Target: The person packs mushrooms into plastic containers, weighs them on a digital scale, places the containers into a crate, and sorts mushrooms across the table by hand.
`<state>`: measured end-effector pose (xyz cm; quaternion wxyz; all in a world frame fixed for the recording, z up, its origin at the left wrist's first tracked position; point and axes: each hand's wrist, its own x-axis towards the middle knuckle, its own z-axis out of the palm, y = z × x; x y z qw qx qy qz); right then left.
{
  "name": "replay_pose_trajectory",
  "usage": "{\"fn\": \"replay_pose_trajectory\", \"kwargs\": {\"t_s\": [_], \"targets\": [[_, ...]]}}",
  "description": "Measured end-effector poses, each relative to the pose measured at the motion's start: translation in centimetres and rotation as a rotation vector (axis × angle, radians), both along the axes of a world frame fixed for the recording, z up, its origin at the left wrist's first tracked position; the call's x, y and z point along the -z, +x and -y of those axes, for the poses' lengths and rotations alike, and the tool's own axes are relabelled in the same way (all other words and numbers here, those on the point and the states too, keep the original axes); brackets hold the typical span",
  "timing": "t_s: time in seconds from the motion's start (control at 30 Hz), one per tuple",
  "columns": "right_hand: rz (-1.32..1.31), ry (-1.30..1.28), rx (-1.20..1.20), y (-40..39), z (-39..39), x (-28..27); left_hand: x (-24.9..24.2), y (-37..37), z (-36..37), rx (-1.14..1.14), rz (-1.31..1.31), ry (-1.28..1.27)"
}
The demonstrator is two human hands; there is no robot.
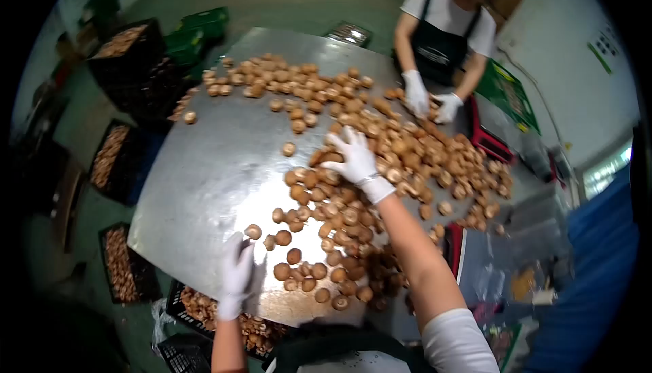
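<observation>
My right hand (356,159), in a white glove, reaches over the heap of brown mushrooms (350,217) in the middle of the metal table (204,176). Its fingers are spread and lie on the mushrooms. Near the table's front left edge is my left hand (236,268), also gloved in white, with its fingers stretched forward. A single mushroom (252,231) sits just beyond its fingertips. Some mushrooms lie caps up, others show pale undersides.
Across the table a person in a dark apron (435,54) handles mushrooms with gloved hands. A black crate of mushrooms (178,302) stands below the front edge. More filled crates (139,264) stand on the floor at left. Red-edged scales (490,143) sit at the right.
</observation>
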<state>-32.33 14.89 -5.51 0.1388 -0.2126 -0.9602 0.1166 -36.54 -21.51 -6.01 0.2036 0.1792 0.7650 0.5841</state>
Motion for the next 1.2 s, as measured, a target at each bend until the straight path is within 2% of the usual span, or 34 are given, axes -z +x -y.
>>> {"fn": "replay_pose_trajectory", "kwargs": {"t_s": [0.03,0.07,0.1,0.13,0.17,0.23,0.3,0.33,0.43,0.5,0.57,0.63,0.73,0.83,0.9,1.03,1.1,1.17,1.2], "targets": [[0.045,0.043,0.009,-0.8,-0.8,-0.1,0.8,-1.3,-1.9,0.185,-0.197,-0.22],[0.067,0.052,0.006,-1.7,-1.0,-0.3,4.3,-0.6,-4.7,-0.071,-0.149,0.109],[0.105,0.049,0.019,-1.3,-1.7,0.9,7.0,-2.3,-6.6,0.103,-0.475,-0.023],[0.139,-0.019,0.001,-1.0,-2.1,2.4,5.7,-2.6,-9.1,0.09,-0.492,-0.104],[0.234,0.022,-0.042,-0.4,-1.8,2.8,5.3,-3.2,-11.2,0.135,-0.612,-0.169],[0.152,0.002,-0.1,1.2,-0.3,2.3,5.8,-3.7,-14.4,0.185,-0.653,-0.31],[0.112,0.025,-0.178,3.5,0.7,2.4,6.8,-3.3,-16.9,0.221,-0.609,-0.32],[0.086,-0.057,-0.177,4.6,1.8,1.4,7.6,-2.3,-17.7,0.229,-0.68,-0.38],[0.035,-0.183,-0.145,8.2,4.2,0.1,4.8,1.1,-17.1,0.374,-0.717,-0.461],[-0.027,-0.197,-0.114,10.7,4.9,1.2,5.1,2.8,-15.9,0.411,-0.879,-0.439],[-0.073,-0.106,-0.14,13.3,6.1,1.9,5.6,4.8,-14.6,0.541,-0.755,-0.433],[-0.07,-0.035,-0.188,15.8,7.0,1.9,3.2,6.3,-12.6,0.521,-0.751,-0.29],[-0.03,0.004,-0.242,18.4,8.6,0.4,2.3,8.8,-9.7,0.598,-0.766,-0.3],[0.006,0.01,-0.232,21.0,9.8,0.0,2.9,10.6,-7.4,0.616,-0.771,-0.26],[-0.007,0.002,-0.158,22.4,9.3,0.3,2.8,10.9,-5.9,0.622,-0.771,-0.318],[-0.105,-0.317,0.075,24.5,7.8,0.6,2.9,9.6,-4.1,0.602,-0.877,-0.415],[-0.269,-0.543,0.086,24.9,6.9,1.5,2.8,9.2,-3.8,0.554,-0.822,-0.408],[-0.401,-0.991,0.156,25.2,6.1,2.3,2.6,9.2,-3.8,0.472,-0.78,-0.358],[-0.617,-1.478,0.206,25.3,6.6,2.4,2.9,9.3,-3.8,0.433,-0.764,-0.334]]}}
